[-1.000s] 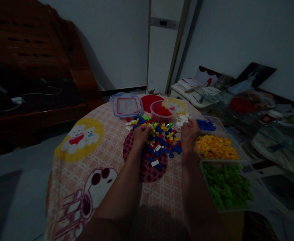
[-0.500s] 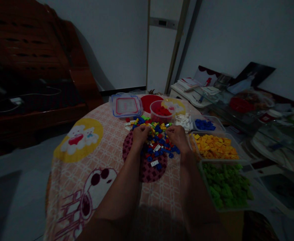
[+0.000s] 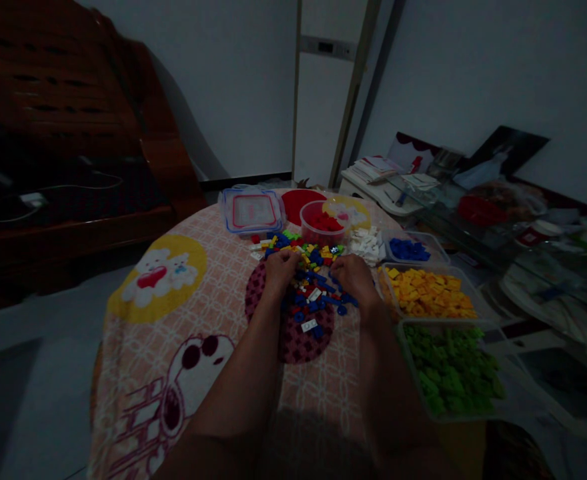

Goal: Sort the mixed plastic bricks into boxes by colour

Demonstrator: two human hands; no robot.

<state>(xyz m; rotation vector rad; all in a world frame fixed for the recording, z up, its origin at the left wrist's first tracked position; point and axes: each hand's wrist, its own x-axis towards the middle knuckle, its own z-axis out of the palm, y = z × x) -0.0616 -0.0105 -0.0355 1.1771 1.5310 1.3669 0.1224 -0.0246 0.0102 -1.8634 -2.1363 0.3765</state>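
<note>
A loose pile of mixed toy building bricks in blue, red, yellow, white and green lies on the patterned tablecloth. My left hand rests at the pile's left side, its fingers curled together. Across from it, my right hand is at the right side with thumb and fingers pinched. Whatever either hand pinches is too small and dark to make out. Behind the pile stands a round clear tub with red bricks. White bricks are heaped just beyond my right hand.
Along the right edge sit clear boxes of blue bricks, yellow bricks and green bricks. A clear lid with a blue rim lies at the back left. A cluttered glass table stands on the right.
My right hand has shifted slightly down, its fingers still close together over the pile's right side. My left hand stays nearly in place.
</note>
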